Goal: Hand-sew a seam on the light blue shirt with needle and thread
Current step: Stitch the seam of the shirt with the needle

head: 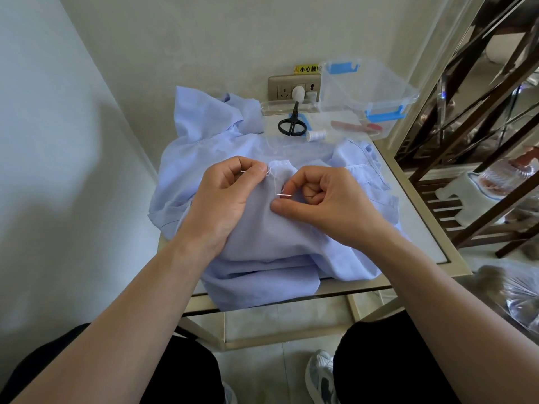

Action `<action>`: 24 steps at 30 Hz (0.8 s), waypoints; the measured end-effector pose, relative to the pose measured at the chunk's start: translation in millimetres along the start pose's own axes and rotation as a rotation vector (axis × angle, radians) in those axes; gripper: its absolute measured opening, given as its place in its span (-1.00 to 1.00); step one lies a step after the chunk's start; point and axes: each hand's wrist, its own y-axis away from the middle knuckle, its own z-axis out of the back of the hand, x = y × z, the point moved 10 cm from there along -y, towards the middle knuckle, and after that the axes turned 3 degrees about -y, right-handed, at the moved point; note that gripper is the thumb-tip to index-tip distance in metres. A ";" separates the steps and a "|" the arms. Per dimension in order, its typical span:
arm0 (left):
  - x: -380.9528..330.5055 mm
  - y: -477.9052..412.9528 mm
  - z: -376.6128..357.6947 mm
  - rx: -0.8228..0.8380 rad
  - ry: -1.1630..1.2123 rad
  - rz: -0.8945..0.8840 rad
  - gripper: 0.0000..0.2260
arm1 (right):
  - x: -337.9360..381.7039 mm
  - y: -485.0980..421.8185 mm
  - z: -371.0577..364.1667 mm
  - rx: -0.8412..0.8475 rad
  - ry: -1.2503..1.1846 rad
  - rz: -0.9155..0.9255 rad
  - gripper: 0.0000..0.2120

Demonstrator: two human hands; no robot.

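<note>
**A:** Where's the work sitting?

**B:** The light blue shirt (262, 237) is heaped on the glass-topped table (423, 217), filling the middle of the frame. The seam edge is bunched up at the centre, between the two hands.

**A:** And the hands?

**B:** The left hand (224, 199), on the left of centre, has thumb and forefinger pinched together on a raised fold of the cloth, with the other fingers curled in. The right hand (326, 199) is curled too. Its forefinger and thumb close on the right end of the needle (283, 195), and the thumb also rests on the fabric just below.

**A:** How does the needle lie?

**B:** Nearly level across the frame, tip toward the left, so it points from the right hand at the left one. It sits just below and to the right of the pinched fold. A wisp of white thread (270, 174) shows at the fold. I can't trace its run to the needle.

**A:** So the next stitch?

**B:** I'd judge the right hand drives it: the push goes leftward along the needle's own axis, into cloth the left hand holds taut. The left fingertips lie close to that line and could be pricked.

**A:** Anything else about?

**B:** Black scissors (292, 125) and a spool (317, 135) are above centre, beside a clear plastic box (370, 86) at the upper right.
</note>
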 end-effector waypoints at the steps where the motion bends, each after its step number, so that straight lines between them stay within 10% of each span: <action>1: -0.2 -0.2 0.3 -0.002 0.000 0.000 -0.81 | 0.1 -0.1 0.3 -0.004 0.000 0.004 -0.82; 8: -0.3 -0.2 1.0 -0.003 0.000 -0.001 -0.84 | 0.7 3.2 -7.1 0.116 0.008 0.007 -0.85; 15: -2.5 -0.4 2.9 -0.022 -0.014 -0.001 -0.82 | -2.4 33.4 -45.6 0.690 0.087 -0.080 -0.89; 24: -2.6 0.1 -2.2 0.023 0.005 -0.016 -0.83 | -4.9 0.2 -3.1 0.084 -0.067 -0.052 -0.71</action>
